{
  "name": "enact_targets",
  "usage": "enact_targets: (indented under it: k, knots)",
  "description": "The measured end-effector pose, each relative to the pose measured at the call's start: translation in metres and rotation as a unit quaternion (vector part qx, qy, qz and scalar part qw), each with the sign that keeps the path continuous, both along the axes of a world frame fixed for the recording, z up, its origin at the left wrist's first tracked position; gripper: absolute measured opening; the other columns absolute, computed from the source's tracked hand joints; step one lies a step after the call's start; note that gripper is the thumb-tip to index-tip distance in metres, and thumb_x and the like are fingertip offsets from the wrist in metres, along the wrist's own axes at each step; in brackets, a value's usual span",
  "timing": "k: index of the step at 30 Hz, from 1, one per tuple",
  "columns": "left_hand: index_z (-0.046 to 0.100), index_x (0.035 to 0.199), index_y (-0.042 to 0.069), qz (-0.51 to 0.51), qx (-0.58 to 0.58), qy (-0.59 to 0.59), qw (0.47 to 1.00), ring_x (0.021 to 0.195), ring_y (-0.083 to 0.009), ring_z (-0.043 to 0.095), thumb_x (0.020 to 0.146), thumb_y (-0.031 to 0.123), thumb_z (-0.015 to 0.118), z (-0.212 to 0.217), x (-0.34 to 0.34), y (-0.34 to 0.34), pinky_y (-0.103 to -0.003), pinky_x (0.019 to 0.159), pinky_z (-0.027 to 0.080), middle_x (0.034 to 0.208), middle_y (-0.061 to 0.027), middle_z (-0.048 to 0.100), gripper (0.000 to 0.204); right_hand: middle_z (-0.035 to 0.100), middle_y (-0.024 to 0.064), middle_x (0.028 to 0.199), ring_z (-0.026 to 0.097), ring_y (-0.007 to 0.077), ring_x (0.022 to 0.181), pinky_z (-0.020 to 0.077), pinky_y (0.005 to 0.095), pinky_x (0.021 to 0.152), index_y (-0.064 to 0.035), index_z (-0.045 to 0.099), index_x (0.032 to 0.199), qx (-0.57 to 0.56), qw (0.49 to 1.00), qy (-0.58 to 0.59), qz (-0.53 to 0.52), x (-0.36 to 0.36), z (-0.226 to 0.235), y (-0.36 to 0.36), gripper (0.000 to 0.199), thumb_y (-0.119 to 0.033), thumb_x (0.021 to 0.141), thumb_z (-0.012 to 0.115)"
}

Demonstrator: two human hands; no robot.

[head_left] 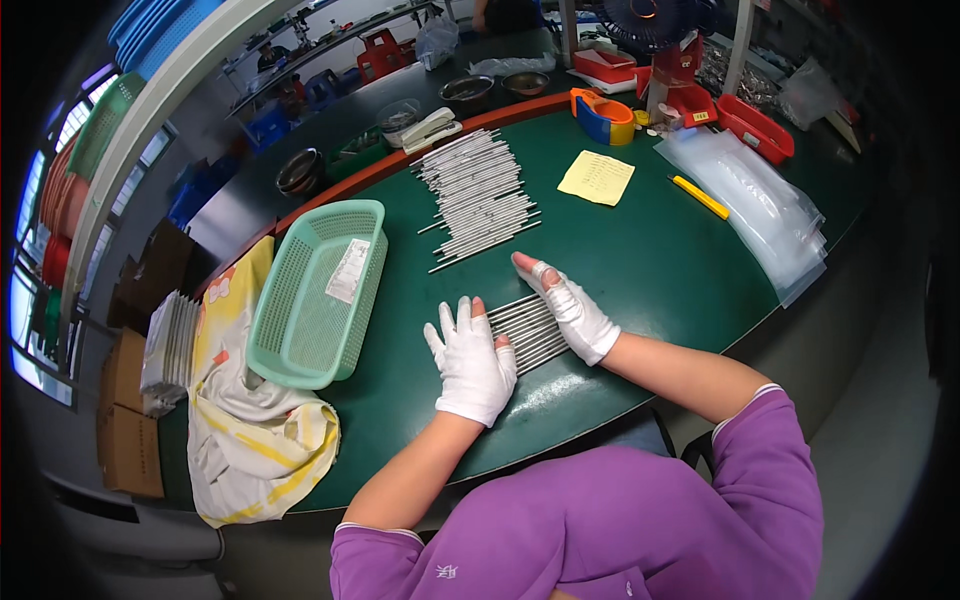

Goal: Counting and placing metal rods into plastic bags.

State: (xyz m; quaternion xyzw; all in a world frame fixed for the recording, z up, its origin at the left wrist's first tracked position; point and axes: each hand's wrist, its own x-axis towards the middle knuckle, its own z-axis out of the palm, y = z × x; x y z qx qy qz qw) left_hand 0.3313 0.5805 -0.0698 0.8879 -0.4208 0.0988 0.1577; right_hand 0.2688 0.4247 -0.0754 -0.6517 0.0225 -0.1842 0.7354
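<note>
Between my two hands a row of thin metal rods (527, 332) lies side by side on the green table. My left hand (472, 360), in a white glove with some fingertips bare, rests flat at the rods' left ends with its fingers spread. At their right ends is my right hand (572, 310), gloved the same way, its fingers stretched out and the palm edge against the rods. Farther back lies a larger pile of similar metal rods (475, 195), stacked in a loose column with uneven ends.
Left of the rods stands a green plastic basket (362, 325) holding a paper label, beside a yellow-and-white cloth (260, 450). A yellow note (597, 178), a yellow cutter knife (700, 197) and clear plastic bags (750, 200) lie to the right. Red bins (755, 130) and a tape dispenser (603, 117) stand behind.
</note>
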Motion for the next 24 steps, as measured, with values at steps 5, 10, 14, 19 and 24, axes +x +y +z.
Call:
enact_targets:
  k: [5,10,14,19,24]
  knots:
    - [0.043,0.125,-0.006,-0.03,-0.097,0.04,0.994,0.124,-0.0431,0.035,0.078,0.01,0.053,-0.006,0.01,0.0,-0.058,0.105,0.021,0.131,-0.021,0.042,0.05,0.038,0.0149,0.14,0.036,0.025,0.13,0.0256,0.0323,0.108,0.003,0.034,0.136,0.056,0.998,-0.021,-0.029,0.002,-0.001,0.001,0.069,-0.053,0.095,0.032]
    - [0.048,0.125,0.001,-0.022,0.041,-0.009,0.999,0.125,-0.0413,0.035,0.079,0.017,0.054,0.006,0.002,0.003,-0.059,0.103,0.024,0.131,-0.0179,0.043,0.049,0.042,0.0197,0.132,0.036,0.0353,0.127,0.0246,0.0421,0.109,0.0033,0.044,0.128,-0.655,0.749,0.084,-0.051,-0.017,0.015,0.003,0.057,-0.033,0.085,0.053]
    - [0.046,0.125,-0.003,-0.05,0.033,-0.027,0.998,0.121,-0.0457,0.036,0.08,0.016,0.054,0.009,-0.011,0.012,-0.054,0.102,0.026,0.129,-0.0234,0.043,0.05,0.039,0.0232,0.133,0.032,0.038,0.129,0.0249,0.0473,0.108,0.0067,0.043,0.126,-0.654,0.751,0.078,-0.047,-0.037,0.022,0.012,0.059,-0.031,0.083,0.056]
    - [0.049,0.119,-0.004,-0.046,-0.04,-0.002,0.998,0.118,-0.0453,0.039,0.078,0.01,0.056,0.002,-0.009,0.009,-0.051,0.101,0.029,0.121,-0.0228,0.047,0.045,0.041,0.0196,0.132,0.033,0.0348,0.128,0.0233,0.0454,0.108,0.0038,0.045,0.126,-0.663,0.743,0.083,-0.046,-0.034,0.02,0.014,0.057,-0.034,0.085,0.054]
    - [0.055,0.11,-0.001,-0.056,-0.12,0.045,0.99,0.114,-0.0396,0.047,0.077,0.01,0.059,-0.005,0.019,0.002,-0.047,0.102,0.032,0.113,-0.0184,0.055,0.035,0.046,0.0157,0.126,0.036,0.033,0.125,0.0273,0.0453,0.106,0.0028,0.048,0.122,-0.651,0.749,0.083,-0.089,-0.012,0.018,0.012,0.047,-0.026,0.085,0.053]
